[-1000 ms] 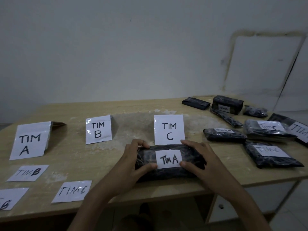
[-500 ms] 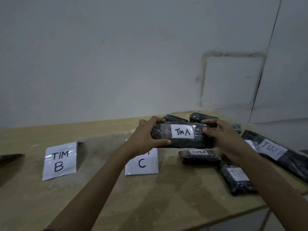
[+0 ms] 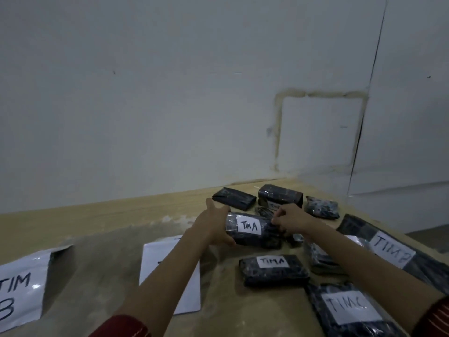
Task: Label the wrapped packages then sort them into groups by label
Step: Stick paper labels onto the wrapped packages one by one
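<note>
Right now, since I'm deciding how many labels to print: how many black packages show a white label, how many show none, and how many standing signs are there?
Labelled black packages: 6, counting the TIM A package gripped by the left hand and right hand
Black packages with no label showing: 3
Standing white signs: 2
Total: 11

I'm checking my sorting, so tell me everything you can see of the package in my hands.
The package is an oblong bundle in dark, shiny, crinkled wrap, lying left to right. A white label on its front reads TIM A in black handwriting. The left hand grips its left end; the right hand pinches its right end. It is low over the table, behind another TIM A parcel; whether it rests there is unclear.
</note>
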